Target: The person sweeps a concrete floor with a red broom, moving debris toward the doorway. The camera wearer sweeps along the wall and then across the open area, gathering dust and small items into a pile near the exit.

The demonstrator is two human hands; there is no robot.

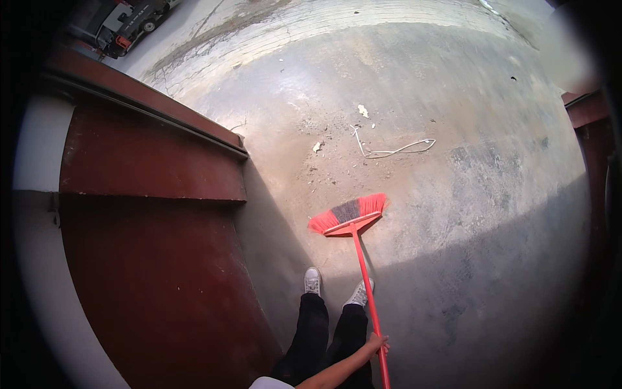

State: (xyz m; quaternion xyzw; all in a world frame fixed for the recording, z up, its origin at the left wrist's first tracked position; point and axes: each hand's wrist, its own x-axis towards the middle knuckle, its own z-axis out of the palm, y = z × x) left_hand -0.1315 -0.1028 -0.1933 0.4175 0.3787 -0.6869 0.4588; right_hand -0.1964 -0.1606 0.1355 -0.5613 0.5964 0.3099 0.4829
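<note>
To my left stands a dark red panel [155, 279], with a pale strip of wall [40, 146] along its outer side. Beyond it, a dark vehicle [133, 21] sits near the cracked paving [188, 48]. Another dark red frame [590, 111] edges the far right.

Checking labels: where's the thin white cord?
Head view, right of centre: the thin white cord lies on grey concrete floor, beyond the red-and-black broom head.

One broom [361, 256], one white cord [391, 153] and two shoes [312, 281] show.
</note>
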